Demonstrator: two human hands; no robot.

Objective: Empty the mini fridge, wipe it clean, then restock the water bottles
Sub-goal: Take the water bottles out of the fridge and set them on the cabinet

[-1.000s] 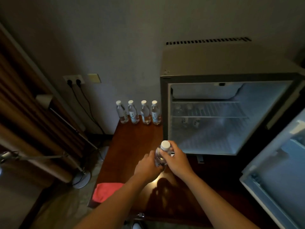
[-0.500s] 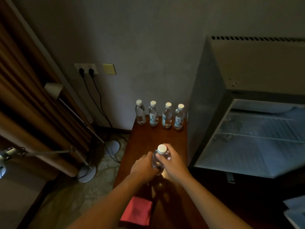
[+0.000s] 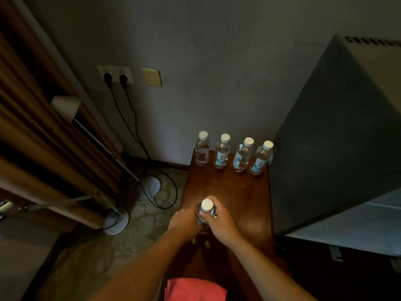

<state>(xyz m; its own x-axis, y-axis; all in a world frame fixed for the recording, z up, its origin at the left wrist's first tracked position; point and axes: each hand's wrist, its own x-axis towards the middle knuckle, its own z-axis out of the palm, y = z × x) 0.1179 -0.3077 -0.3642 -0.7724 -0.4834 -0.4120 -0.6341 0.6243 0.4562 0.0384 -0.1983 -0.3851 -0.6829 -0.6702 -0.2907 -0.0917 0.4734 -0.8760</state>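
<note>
Gripping a small clear plastic water bottle with a white cap [image 3: 206, 210], both hands meet over the middle of the dark red-brown wooden table [image 3: 245, 198]. The left hand [image 3: 184, 220] wraps the bottle's body from the left side; the right hand [image 3: 219, 220] curls around it from the right, fingers just below the cap. The bottle stands upright; whether its base touches the table surface cannot be determined.

Four matching clear water bottles with white caps [image 3: 233, 154] stand upright in a row at the table's far edge, close to the grey wall. The rightmost sits just beside the grey mini fridge [image 3: 338, 131], which occupies the right side of the table; part of its pale interior [image 3: 355, 222] is visible at lower right.

A folded pink-red cloth [image 3: 195, 288] lies at the near edge of the table, below the forearms. Two black plugs [image 3: 115, 79] occupy the white wall socket.
</note>
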